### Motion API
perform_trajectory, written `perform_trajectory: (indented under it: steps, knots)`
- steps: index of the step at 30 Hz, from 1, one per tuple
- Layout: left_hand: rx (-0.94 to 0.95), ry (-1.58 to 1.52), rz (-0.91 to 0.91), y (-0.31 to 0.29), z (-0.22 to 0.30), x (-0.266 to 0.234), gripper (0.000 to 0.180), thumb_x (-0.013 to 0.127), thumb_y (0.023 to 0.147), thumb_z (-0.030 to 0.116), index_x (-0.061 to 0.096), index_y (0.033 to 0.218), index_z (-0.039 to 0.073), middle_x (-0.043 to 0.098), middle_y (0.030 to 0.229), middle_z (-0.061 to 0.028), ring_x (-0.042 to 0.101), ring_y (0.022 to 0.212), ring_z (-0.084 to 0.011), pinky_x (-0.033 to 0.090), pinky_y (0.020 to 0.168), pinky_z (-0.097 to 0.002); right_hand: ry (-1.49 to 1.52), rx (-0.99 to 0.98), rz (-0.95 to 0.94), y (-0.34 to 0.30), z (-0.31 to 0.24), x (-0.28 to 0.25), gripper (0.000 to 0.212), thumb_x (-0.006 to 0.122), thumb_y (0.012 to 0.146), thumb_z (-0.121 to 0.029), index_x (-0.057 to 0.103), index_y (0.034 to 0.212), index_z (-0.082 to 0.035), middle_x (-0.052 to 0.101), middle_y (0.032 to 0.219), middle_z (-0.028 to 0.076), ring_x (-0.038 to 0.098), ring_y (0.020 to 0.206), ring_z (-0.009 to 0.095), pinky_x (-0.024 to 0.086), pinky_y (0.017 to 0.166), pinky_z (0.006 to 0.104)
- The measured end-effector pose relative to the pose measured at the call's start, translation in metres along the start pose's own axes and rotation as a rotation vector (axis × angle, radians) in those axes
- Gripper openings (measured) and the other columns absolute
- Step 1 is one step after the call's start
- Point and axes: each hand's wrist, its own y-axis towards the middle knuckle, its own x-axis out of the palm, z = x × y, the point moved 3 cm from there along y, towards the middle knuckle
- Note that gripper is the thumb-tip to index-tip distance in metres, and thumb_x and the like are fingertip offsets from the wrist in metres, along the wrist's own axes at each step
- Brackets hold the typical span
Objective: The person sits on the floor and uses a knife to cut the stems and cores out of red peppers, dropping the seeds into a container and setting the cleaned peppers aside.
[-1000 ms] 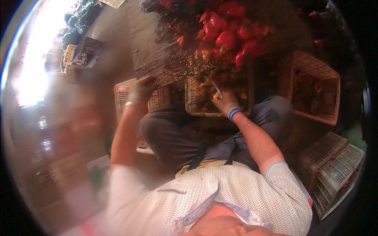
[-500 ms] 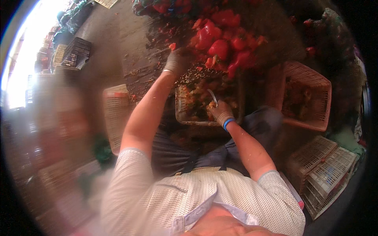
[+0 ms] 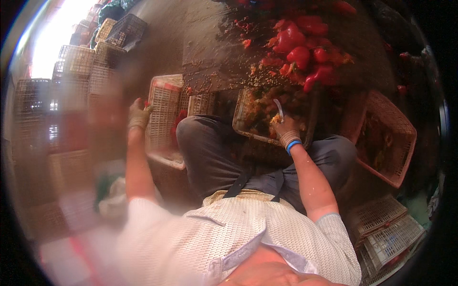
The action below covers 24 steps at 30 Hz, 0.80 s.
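My left hand point(image 3: 139, 115), in a pale knit glove, is at the outer left edge of a pale plastic crate point(image 3: 160, 117) with red pepper point(image 3: 180, 121) inside. Its fingers are curled, and a small red spot shows at the fingertips; what they grip is unclear. My gloved right hand point(image 3: 287, 129) is closed around a knife with a short curved blade point(image 3: 279, 108), and yellowish pulp clings by the fingers. That hand is over a shallow crate point(image 3: 257, 136) of pepper cores and scraps, between my knees.
A wet board point(image 3: 210, 71) ahead bears seeds, scraps and a heap of red peppers point(image 3: 299, 56). A reddish crate point(image 3: 389, 138) with scraps stands right. Stacked crates are at the lower right point(image 3: 389, 238) and far left point(image 3: 71, 71). The left side is hazy.
My left hand has swung from the board, near the peppers, left and back to the pale crate. My right hand keeps the knife over the scrap crate. The view has shifted left.
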Motion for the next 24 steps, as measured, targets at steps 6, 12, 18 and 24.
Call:
perform_trajectory:
  steps: [6,12,18,24]
  knots:
    - [0.004,-0.636,-0.218,-0.033,0.156,-0.026,0.045,0.077,0.087,0.012,0.065,0.128,-0.003,0.069,0.127,-0.0130,0.065,0.113,-0.0185,0.052,0.099,-0.0317,-0.054,-0.028,0.041,0.005,0.011,0.019,0.044,0.075,0.086,-0.034,0.068,0.109,0.003,0.071,0.102,0.026,0.070,0.095,0.040,0.056,0.085,0.0490]
    - [0.510,-0.610,-0.272,0.025,0.322,0.111,0.030,0.061,0.096,0.016,0.070,0.121,0.003,0.073,0.117,-0.0113,0.069,0.106,-0.0213,0.057,0.087,-0.0365,-0.056,0.129,0.104,0.017,0.025,0.015,0.042,0.073,0.086,-0.038,0.069,0.098,0.003,0.071,0.090,0.024,0.068,0.089,0.043,0.054,0.082,0.0470]
    - [0.623,0.116,-0.483,0.078,0.423,0.183,0.029,0.056,0.096,0.014,0.071,0.121,0.009,0.068,0.128,-0.0161,0.067,0.115,-0.0248,0.056,0.090,-0.0413,-0.195,0.107,0.056,0.015,0.034,0.010,0.047,0.068,0.090,-0.036,0.066,0.113,0.005,0.070,0.099,0.026,0.069,0.089,0.039,0.055,0.081,0.0512]
    - [0.936,-0.249,-0.298,0.037,0.417,0.230,0.029,0.067,0.089,0.006,0.071,0.118,0.012,0.072,0.115,-0.0081,0.068,0.107,-0.0223,0.054,0.092,-0.0347,0.019,0.115,-0.018,0.022,0.021,0.014,0.042,0.068,0.089,-0.034,0.067,0.104,0.005,0.068,0.091,0.028,0.068,0.085,0.041,0.054,0.075,0.0513]
